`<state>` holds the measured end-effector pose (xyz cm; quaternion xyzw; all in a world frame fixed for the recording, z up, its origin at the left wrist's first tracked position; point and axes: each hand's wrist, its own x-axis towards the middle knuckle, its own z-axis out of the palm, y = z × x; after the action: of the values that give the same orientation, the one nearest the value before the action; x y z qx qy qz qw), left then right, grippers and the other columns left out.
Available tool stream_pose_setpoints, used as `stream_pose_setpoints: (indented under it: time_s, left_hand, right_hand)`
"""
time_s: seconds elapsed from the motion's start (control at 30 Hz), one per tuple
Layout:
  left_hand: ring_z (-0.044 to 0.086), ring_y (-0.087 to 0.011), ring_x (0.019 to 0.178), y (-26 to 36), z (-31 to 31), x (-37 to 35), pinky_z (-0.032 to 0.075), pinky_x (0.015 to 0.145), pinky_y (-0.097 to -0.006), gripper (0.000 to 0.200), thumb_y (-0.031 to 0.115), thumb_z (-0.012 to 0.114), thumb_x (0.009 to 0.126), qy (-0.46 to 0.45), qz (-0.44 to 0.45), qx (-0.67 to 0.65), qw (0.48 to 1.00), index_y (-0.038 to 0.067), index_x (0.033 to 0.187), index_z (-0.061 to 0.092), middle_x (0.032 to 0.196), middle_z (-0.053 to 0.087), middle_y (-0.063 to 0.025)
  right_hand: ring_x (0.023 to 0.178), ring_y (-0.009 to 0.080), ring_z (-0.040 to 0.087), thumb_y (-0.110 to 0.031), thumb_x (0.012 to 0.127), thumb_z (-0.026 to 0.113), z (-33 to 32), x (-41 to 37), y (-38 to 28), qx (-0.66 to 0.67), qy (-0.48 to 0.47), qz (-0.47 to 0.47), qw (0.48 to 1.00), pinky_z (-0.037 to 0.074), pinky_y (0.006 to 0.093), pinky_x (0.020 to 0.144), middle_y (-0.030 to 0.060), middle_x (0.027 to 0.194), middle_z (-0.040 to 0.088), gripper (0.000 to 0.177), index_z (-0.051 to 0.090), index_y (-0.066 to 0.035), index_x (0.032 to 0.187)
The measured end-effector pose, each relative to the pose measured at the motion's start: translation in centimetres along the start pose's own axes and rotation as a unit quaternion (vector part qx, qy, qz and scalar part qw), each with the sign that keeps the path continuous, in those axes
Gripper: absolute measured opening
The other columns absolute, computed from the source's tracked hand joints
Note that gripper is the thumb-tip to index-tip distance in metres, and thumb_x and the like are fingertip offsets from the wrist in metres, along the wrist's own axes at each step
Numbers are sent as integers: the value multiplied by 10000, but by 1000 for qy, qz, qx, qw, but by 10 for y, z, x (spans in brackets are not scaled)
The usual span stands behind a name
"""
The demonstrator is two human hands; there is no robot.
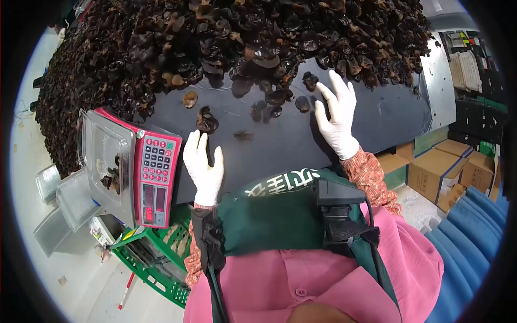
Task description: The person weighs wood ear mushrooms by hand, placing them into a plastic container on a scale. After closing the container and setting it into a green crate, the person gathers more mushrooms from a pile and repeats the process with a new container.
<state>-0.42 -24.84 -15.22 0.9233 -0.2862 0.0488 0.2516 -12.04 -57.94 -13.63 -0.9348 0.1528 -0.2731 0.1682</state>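
My left hand (203, 164), in a white glove, is over the near edge of the dark table (264, 148), fingers apart and nothing in it. Just beyond its fingertips lies a dark brown fungus piece (207, 120). My right hand (338, 112), also gloved, reaches farther over the table with spread fingers, holding nothing. Near its fingertips is a small dark piece (310, 81). A large heap of dark fungus (258, 37) covers the far side. Left of my left hand stands a red scale (157, 167) with a clear tray (107, 161) holding a few pieces.
Clear plastic containers (75, 198) sit beyond the scale at the left. A green crate (156, 264) is below them. Cardboard boxes (433, 172) and blue fabric (466, 237) lie at the right, with dark crates (476, 118) behind.
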Motion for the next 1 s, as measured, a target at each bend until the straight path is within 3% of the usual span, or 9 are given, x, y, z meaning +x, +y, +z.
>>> stream_pose_setpoints:
  time_s: [0.27,0.47,0.6,0.67,0.77,0.8,0.87,0.9,1.0]
  left_hand:
    - [500,-333,1395,0,0,0,372,1177,-448,480,114,745,900,9,5,-2,1000,37,1359,631,1482,561,-144]
    - [553,-346,1321,-6,2,-3,433,1120,-463,459,81,752,865,44,23,-33,998,15,1309,657,1415,612,-163]
    - [563,-355,1301,-7,2,-5,443,1111,-456,460,72,735,880,44,7,-62,997,10,1326,641,1405,616,-176]
    - [565,-363,1301,-4,2,-4,440,1113,-456,492,69,730,886,46,2,-75,996,10,1361,618,1416,606,-182]
    - [551,-378,1314,6,2,9,423,1125,-464,584,86,731,894,50,-8,-106,993,-4,1439,543,1457,568,-197]
    - [538,-381,1326,11,3,15,409,1136,-467,614,95,733,895,54,-27,-106,993,-10,1460,516,1472,550,-205]
    - [512,-388,1351,17,7,29,381,1157,-472,677,113,738,897,60,-64,-106,991,-20,1500,461,1504,513,-221]
    - [480,-384,1372,17,11,35,345,1181,-475,714,138,748,899,68,-65,-80,992,-33,1513,427,1497,497,-238]
    - [460,-376,1384,17,19,48,321,1191,-482,730,143,750,901,34,-63,-65,995,-31,1522,408,1482,495,-232]
  right_hand:
    - [1447,350,433,-124,871,675,10,-5,-22,46,-58,-18,997,222,559,1227,196,1540,478,458,647,-95,1327]
    - [1500,405,345,-239,870,715,18,-10,-49,3,-130,-59,990,199,637,1218,244,1600,392,506,631,-102,1350]
    - [1480,443,364,-258,879,695,19,-16,-61,103,-175,-197,959,184,691,1193,219,1597,425,474,663,-180,1345]
    - [1470,404,401,-236,856,722,17,-11,-63,106,-138,-195,965,198,669,1210,195,1576,457,448,683,-145,1292]
    - [1462,415,405,-195,859,697,18,4,-58,70,-119,-63,988,193,629,1220,233,1577,438,501,641,-106,1349]
    - [1484,429,363,-204,870,691,17,3,-57,46,-115,-92,988,179,625,1224,271,1593,392,558,593,-63,1401]
    - [1515,448,293,-226,885,687,30,2,-44,-3,-48,-9,999,149,632,1230,305,1614,330,634,522,-28,1465]
    - [1533,466,237,-250,898,685,30,3,-41,-12,-69,11,998,125,647,1230,324,1630,276,696,460,-10,1512]
    - [1546,462,214,-263,897,688,30,2,-48,-16,-101,14,995,115,652,1230,312,1638,270,662,500,-37,1491]
